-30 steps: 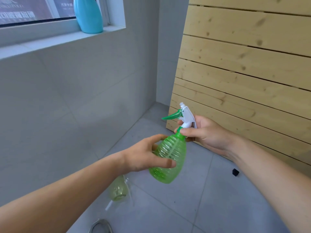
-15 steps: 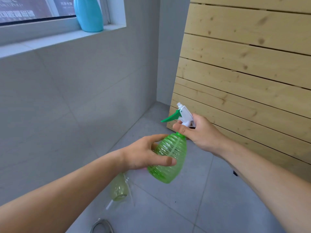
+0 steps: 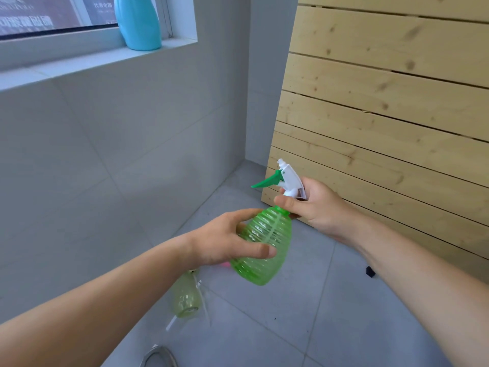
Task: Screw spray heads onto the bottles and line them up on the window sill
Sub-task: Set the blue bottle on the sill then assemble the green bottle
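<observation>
The green bottle (image 3: 264,245) is held in mid-air over the tiled floor (image 3: 304,313), tilted so its neck leans up and to the right. The left hand (image 3: 225,242) wraps the ribbed body from the left, thumb laid across the front and fingers behind, a grip that looks meant to stop the bottle turning. The right hand (image 3: 315,205) is closed around the collar of the spray head (image 3: 288,178) just where it meets the neck, thumb and forefinger pinching the base; this is the hold one would take to twist a cap down. The white head stands up out of that fist, with its green trigger (image 3: 267,180) pointing left. Whether the thread is fully seated cannot be told, as the fingers cover the joint.

So the bottle sits between the two hands, its belly in the left palm and its top inside the right.

Below the left wrist, a pale yellowish bottle (image 3: 186,298) lies on the floor without a head, a thin white tube (image 3: 172,321) beside it. Up on the window sill (image 3: 105,59) a blue bottle (image 3: 139,22) already stands near the right end. Wooden slats (image 3: 383,115) lean against the wall on the right.
</observation>
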A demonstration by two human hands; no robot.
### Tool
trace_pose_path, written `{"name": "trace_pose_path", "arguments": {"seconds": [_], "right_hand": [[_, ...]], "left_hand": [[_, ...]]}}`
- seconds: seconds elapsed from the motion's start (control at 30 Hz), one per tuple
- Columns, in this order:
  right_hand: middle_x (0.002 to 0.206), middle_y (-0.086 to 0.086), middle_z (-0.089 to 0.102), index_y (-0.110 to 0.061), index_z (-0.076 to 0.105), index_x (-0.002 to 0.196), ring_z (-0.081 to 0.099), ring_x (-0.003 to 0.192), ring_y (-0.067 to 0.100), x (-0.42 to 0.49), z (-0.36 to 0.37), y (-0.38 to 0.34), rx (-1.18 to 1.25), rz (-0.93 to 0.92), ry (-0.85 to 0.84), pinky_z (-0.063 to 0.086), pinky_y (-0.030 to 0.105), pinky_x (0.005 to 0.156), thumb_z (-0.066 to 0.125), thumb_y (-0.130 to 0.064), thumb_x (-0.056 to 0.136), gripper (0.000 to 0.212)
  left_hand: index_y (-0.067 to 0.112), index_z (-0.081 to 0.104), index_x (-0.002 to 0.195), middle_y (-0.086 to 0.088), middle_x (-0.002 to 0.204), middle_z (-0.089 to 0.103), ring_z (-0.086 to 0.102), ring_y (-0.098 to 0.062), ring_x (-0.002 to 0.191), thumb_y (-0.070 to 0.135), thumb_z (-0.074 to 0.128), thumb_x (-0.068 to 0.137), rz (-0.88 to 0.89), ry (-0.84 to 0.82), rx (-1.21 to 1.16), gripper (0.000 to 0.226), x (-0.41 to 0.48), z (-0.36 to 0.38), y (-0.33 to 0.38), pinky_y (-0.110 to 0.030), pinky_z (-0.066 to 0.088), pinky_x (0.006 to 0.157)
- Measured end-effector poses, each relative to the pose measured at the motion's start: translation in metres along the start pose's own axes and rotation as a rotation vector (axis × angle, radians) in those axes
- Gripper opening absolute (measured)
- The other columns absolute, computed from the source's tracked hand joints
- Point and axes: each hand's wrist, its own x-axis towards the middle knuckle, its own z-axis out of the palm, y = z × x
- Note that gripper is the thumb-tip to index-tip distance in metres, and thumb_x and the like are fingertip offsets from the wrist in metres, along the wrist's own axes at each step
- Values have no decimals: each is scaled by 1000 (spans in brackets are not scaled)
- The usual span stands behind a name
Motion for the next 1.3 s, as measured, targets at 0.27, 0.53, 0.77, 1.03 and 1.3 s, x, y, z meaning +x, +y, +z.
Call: {"name": "trace_pose_path", "arguments": {"seconds": [0.27, 0.53, 0.77, 1.03, 1.3], "right_hand": [[92, -3, 63, -21, 62, 101, 61, 83, 6, 2, -3, -3, 98, 26, -30, 51, 16, 67, 70, -9, 88, 19], [96, 8, 70, -9, 66, 114, 67, 91, 23, 3, -11, -9, 346, 47, -67, 56, 32, 80, 71, -6, 81, 33], [115, 23, 68, 5, 55, 126, 63, 114, 35, 2, -5, -7, 609, 75, -87, 46, 47, 103, 62, -7, 88, 40], [97, 18, 73, 10, 61, 114, 69, 94, 31, 8, 15, -6, 383, 5, 160, 52, 49, 99, 70, -9, 86, 35], [96, 17, 76, -4, 69, 98, 71, 97, 30, 13, 20, -2, 324, 45, 231, 52, 47, 100, 69, -9, 87, 12]], "left_hand": [[32, 63, 134, -7, 124, 77, 73, -28, 116, 21, 85, 78, 3, 2, -28, 62, -2, -1, 2, -48, 57, 103], [29, 62, 135, -12, 126, 75, 75, -24, 109, 4, 75, 90, 24, -55, -109, 52, -5, -3, 8, -32, 62, 86], [28, 56, 138, -2, 106, 75, 75, -3, 78, -2, 66, 94, 77, -41, -136, 54, -6, 1, 13, -13, 54, 60], [21, 60, 137, -12, 114, 80, 77, -18, 93, 1, 83, 82, 58, 106, -98, 62, -1, 4, 7, -30, 63, 81], [30, 61, 131, -6, 109, 81, 77, -26, 103, 24, 93, 69, 67, 233, 44, 70, 6, 4, 0, -49, 60, 96]]}}
